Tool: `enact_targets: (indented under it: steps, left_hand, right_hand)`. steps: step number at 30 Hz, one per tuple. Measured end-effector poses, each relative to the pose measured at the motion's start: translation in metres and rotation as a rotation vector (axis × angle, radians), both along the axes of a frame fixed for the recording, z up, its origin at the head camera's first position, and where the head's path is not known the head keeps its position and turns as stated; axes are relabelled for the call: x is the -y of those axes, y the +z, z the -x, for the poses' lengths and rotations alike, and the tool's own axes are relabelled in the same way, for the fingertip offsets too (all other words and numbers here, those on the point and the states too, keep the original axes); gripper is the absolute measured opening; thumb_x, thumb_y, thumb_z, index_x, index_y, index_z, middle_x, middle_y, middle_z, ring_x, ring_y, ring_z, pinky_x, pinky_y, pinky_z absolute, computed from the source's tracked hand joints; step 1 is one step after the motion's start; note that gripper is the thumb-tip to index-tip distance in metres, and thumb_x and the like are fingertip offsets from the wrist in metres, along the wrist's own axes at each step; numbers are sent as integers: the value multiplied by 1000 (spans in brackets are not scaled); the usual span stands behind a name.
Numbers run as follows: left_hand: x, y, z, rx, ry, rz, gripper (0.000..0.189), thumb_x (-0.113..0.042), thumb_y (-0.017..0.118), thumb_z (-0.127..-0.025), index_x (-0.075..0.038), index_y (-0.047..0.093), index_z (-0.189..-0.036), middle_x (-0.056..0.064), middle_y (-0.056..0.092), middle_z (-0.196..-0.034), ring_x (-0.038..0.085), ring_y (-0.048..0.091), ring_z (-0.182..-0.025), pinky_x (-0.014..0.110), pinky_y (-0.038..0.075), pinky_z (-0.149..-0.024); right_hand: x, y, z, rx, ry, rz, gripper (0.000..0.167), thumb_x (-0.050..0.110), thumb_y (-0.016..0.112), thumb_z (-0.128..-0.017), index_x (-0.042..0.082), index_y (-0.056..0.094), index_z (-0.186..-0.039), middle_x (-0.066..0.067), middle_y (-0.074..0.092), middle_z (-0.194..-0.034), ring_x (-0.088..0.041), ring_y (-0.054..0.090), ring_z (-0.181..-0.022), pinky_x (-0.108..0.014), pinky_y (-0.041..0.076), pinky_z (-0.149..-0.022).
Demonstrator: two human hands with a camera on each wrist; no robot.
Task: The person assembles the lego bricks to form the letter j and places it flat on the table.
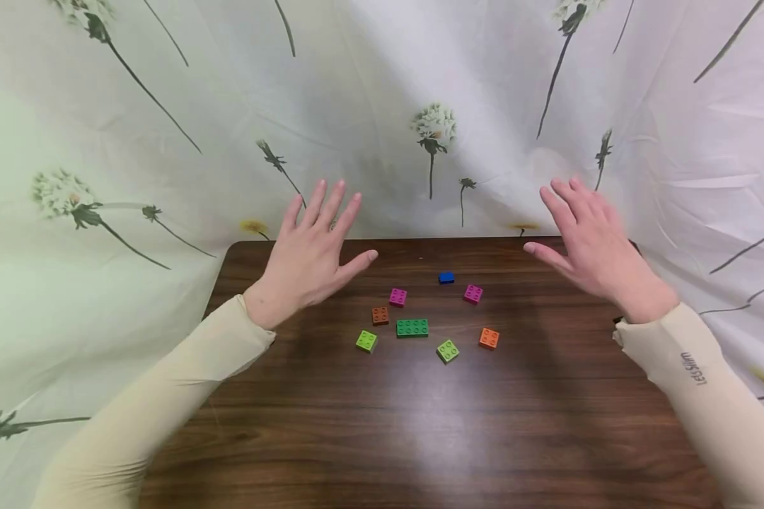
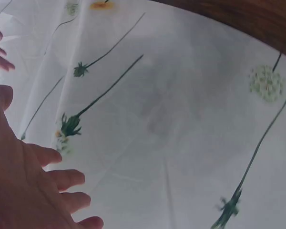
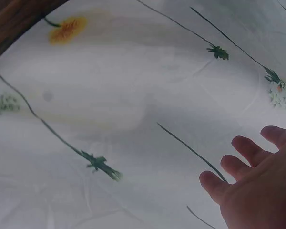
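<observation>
My left hand (image 1: 308, 254) is held up with fingers spread above the back left of the table, holding nothing. Opposite it, my right hand (image 1: 595, 244) is raised over the back right, its fingers extended and free of any object. Between and below them lie loose toy bricks: a blue brick (image 1: 446, 278), a magenta brick (image 1: 397, 297), another magenta brick (image 1: 473, 294), a brown brick (image 1: 380, 315), a longer green brick (image 1: 412, 328), a lime brick (image 1: 366, 341), a second lime brick (image 1: 448, 351) and an orange brick (image 1: 489, 338). Both wrist views show extended fingers against cloth.
The dark wooden table (image 1: 382, 438) ends at a back edge near the hands. A white curtain (image 1: 369, 106) printed with flowers hangs behind it and along both sides. A small dark object (image 1: 617, 320) shows beside the right sleeve.
</observation>
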State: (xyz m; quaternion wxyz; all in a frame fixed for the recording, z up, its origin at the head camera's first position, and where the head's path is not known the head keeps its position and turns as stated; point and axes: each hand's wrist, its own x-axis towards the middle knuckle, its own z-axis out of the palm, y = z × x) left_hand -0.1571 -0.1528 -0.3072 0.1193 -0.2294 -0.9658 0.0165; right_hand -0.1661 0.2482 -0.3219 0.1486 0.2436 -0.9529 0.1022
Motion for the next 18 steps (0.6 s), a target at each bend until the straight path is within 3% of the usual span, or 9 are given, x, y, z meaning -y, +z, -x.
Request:
enact_targets:
  steps: [4, 8, 12, 18]
  left_hand:
    - [-5, -18, -1, 2, 2, -29, 81, -68, 33, -93, -18, 19, -155, 10, 14, -162, 32, 10, -150, 53, 13, -118]
    - [-12, -43, -4, -2, 7, -71, 81, -65, 38, -93, -13, 25, -154, 12, 19, -161, 35, 16, -148, 54, 18, -116]
    - [-19, -76, -7, 38, 43, -179, 75, -56, 43, -96, -8, 29, -151, 16, 28, -157, 39, 27, -142, 56, 27, -108]
    - [-26, -132, -22, 165, 83, -390, 64, -38, 54, -96, -1, 35, -145, 20, 40, -143, 38, 38, -126, 54, 36, -100]
  right_hand:
    - [4, -13, -2, 11, -3, 62, 79, 33, 68, -88, 3, 28, -149, -24, 33, -150, -44, 22, -143, -62, 19, -111]
    - [11, -37, -4, -5, 25, 182, 73, 24, 69, -88, -2, 33, -146, -26, 37, -145, -45, 28, -138, -60, 23, -111]
    - [19, -69, -9, 9, 46, 338, 67, 13, 70, -86, -5, 37, -142, -29, 41, -138, -44, 37, -128, -57, 30, -107]
    - [45, -125, -23, 178, 30, 452, 61, 14, 66, -90, -4, 39, -141, -26, 46, -133, -40, 44, -123, -57, 36, -104]
